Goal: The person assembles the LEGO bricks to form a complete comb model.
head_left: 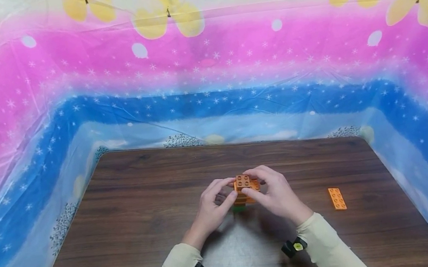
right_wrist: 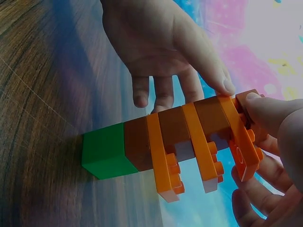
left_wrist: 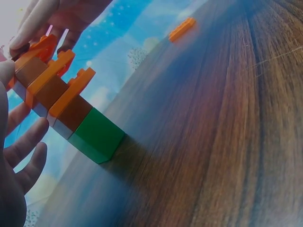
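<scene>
A tower of toy building blocks stands on the table in front of me. Its base is a green block [right_wrist: 106, 149], and above it brown blocks [right_wrist: 174, 125] alternate with orange plates [right_wrist: 163, 161] that jut out to the right side. A small brown brick [head_left: 242, 180] with studs tops the stack. My right hand [head_left: 279, 192] pinches this brick, thumb on its near side. From the left, my left hand [head_left: 211, 205] holds the tower near its top, thumb tip at the uppermost orange plate, other fingers partly hidden behind the blocks.
A loose orange plate [head_left: 337, 199] with studs lies on the wooden table [head_left: 135, 214], to the right of my right hand. A patterned pink and blue cloth [head_left: 234, 100] hangs around the table's back and sides.
</scene>
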Demonstrator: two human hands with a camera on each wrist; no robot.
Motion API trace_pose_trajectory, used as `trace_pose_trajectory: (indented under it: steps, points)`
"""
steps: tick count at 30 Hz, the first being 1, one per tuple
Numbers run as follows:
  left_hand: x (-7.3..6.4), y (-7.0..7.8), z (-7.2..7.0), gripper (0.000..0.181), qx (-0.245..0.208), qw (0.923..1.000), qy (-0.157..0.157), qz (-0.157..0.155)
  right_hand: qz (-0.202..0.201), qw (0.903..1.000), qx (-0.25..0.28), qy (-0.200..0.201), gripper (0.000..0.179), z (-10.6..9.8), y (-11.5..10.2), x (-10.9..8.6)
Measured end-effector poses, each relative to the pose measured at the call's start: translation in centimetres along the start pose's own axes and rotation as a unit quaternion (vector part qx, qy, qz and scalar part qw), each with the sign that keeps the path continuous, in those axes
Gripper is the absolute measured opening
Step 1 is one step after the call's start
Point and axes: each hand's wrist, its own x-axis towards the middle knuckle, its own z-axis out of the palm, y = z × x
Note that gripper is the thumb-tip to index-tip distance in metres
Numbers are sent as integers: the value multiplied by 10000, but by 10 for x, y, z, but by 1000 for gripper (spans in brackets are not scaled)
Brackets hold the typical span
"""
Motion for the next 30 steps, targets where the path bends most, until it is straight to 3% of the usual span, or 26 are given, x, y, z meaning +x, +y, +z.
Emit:
trace_pose_trajectory:
  steps: [9, 21, 30]
  points:
    - [1, 6, 1, 34, 19, 10000, 46, -36, 39, 10000, 20, -90, 38, 2, 0, 1]
    - [0, -6, -1, 37, -59, 9999, -43, 137, -39, 10000, 26, -84, 38, 2, 1, 1]
    - [0, -6, 1, 38, -32, 9999, 6, 156, -199, 9998, -26, -85, 37, 1, 1, 2]
